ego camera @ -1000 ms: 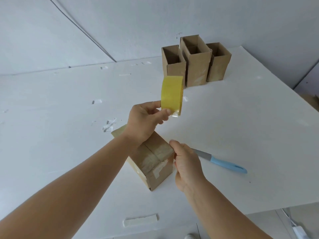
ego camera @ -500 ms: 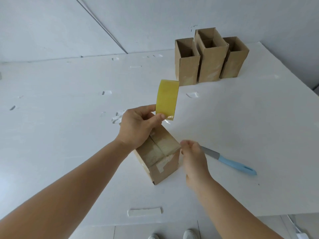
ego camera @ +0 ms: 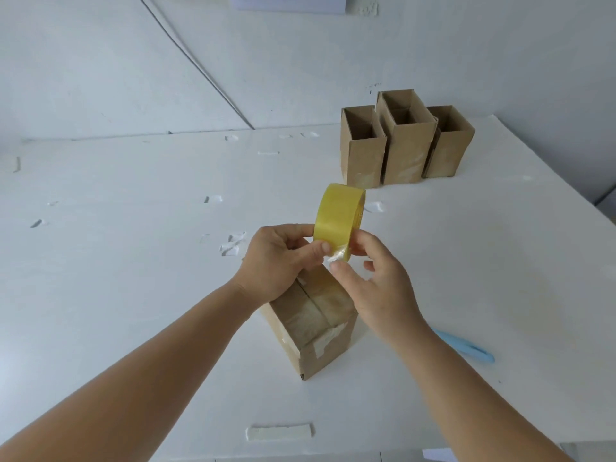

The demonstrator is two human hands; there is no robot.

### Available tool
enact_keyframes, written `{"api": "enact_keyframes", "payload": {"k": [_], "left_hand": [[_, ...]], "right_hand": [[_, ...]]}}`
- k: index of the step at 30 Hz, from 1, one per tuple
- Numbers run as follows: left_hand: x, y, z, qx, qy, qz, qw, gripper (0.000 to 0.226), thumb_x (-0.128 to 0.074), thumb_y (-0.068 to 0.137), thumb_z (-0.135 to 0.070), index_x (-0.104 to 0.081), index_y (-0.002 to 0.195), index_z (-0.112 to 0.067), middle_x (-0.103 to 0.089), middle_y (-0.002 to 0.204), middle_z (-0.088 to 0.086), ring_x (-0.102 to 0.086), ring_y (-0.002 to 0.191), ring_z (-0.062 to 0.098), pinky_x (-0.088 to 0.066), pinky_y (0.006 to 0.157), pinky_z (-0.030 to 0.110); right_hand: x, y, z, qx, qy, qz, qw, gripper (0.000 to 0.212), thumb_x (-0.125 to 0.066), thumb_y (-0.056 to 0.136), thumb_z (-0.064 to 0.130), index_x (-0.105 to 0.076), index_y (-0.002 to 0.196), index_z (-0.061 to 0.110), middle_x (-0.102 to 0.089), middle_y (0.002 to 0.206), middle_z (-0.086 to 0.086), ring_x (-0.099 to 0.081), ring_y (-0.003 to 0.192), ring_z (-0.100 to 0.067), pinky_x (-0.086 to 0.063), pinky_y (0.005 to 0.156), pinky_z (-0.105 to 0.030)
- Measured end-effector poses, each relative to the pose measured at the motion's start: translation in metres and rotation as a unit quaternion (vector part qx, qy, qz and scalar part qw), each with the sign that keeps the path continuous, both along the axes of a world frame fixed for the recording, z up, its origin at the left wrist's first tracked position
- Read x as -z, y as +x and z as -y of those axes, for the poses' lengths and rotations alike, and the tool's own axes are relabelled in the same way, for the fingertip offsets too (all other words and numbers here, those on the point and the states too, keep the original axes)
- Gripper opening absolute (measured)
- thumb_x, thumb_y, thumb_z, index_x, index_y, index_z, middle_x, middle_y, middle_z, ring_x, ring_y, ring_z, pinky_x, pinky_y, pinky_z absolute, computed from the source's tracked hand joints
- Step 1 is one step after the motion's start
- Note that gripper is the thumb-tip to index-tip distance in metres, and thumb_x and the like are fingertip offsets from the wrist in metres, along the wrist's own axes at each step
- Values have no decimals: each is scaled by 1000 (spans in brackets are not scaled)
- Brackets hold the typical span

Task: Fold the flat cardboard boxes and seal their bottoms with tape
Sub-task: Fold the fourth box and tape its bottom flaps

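Already three open brown cardboard boxes [ego camera: 405, 141] stand upper right; both hands' fingers [ego camera: 320, 250] pinch the yellow tape roll [ego camera: 338, 225] above a fourth, taped brown cardboard box [ego camera: 313, 323].

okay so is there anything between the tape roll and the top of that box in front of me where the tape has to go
Nothing visible blocks it. The tape roll is held just above the box by the left hand, with the right hand at its loose end. Only the hands themselves partly cover the box's taped face.

Both forearms reach up from the lower corners toward frame centre. The left hand [ego camera: 276, 261] and right hand [ego camera: 376, 278] meet there, fingers curled in pinching grips.
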State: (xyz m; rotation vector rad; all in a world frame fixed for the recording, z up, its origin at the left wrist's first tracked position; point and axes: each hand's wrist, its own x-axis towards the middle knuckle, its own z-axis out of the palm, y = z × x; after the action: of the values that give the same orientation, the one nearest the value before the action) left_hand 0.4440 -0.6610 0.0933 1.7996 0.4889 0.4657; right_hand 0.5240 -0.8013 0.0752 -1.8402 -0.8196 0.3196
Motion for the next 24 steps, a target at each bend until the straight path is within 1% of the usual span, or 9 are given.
{"api": "enact_keyframes", "payload": {"k": [2, 6, 9, 13, 15, 18, 20, 22, 24], "left_hand": [[-7, 0, 2, 22, -26, -6, 999, 20, -75, 78, -28, -76, 97, -19, -65, 63, 4, -56, 61, 13, -49, 68, 26], [-22, 1, 4, 70, -63, -50, 994, 26, -73, 79, -29, -74, 102, -17, -67, 68, -4, -56, 65, 10, -49, 71, 24], [-32, 0, 6, 117, -51, -86, 988, 23, -74, 81, -17, -73, 103, -23, -66, 68, -8, -56, 68, 9, -47, 73, 20], [-38, 6, 16, 71, 38, -125, 989, 16, -71, 81, -19, -76, 86, -33, -57, 62, 3, -47, 62, 16, -41, 64, 26], [-40, 9, 19, 62, 80, -147, 984, 12, -70, 80, -24, -76, 83, -33, -55, 60, 5, -45, 58, 15, -39, 60, 25], [-44, 13, 21, 50, 136, -186, 972, 7, -73, 78, -33, -77, 83, -29, -56, 54, -7, -45, 51, 9, -38, 54, 19], [-43, 16, 24, 24, 195, -224, 955, 26, -73, 76, -48, -76, 85, -24, -59, 59, -10, -50, 52, 3, -37, 51, 15], [-37, 16, 26, -19, 225, -250, 942, 49, -69, 72, -63, -73, 85, -16, -64, 65, -7, -55, 62, 5, -40, 56, 20], [-30, 14, 28, -36, 244, -246, 937, 52, -69, 68, -68, -65, 85, -20, -64, 71, -9, -57, 70, 6, -41, 58, 23]], "right_hand": [[-5, 6, 1, -8, -16, 29, 999, 31, -65, 82, 33, -59, 113, 31, -62, 103, 13, -51, 100, 0, -38, 81, -8], [-15, 13, 8, -16, -30, 52, 998, 21, -66, 82, 19, -62, 102, 23, -66, 86, 6, -60, 86, -11, -51, 79, -33], [-22, 16, 14, 3, -16, 58, 998, 18, -66, 82, 18, -66, 99, 25, -68, 83, 10, -61, 82, -7, -50, 76, -28], [-26, 16, 20, -6, -5, 30, 1000, 19, -67, 81, 16, -68, 97, 26, -69, 81, 19, -62, 78, 0, -49, 72, -19], [-26, 16, 23, -10, 0, 15, 1000, 21, -68, 80, 14, -68, 99, 24, -70, 83, 18, -64, 80, 0, -51, 76, -23], [-23, 17, 27, -18, 3, 3, 1000, 22, -68, 80, 15, -68, 100, 25, -71, 87, 16, -66, 84, -4, -54, 83, -37], [-23, 19, 30, -9, 4, 2, 1000, 22, -67, 81, 14, -68, 98, 29, -72, 86, 15, -67, 84, -7, -53, 83, -42], [-25, 21, 33, 6, 3, 17, 1000, 23, -66, 81, 14, -68, 96, 32, -71, 84, 13, -66, 83, -10, -54, 81, -43], [-27, 23, 34, 7, -11, 51, 999, 22, -65, 81, 15, -68, 97, 30, -70, 82, 10, -64, 82, -14, -53, 78, -39]]}}
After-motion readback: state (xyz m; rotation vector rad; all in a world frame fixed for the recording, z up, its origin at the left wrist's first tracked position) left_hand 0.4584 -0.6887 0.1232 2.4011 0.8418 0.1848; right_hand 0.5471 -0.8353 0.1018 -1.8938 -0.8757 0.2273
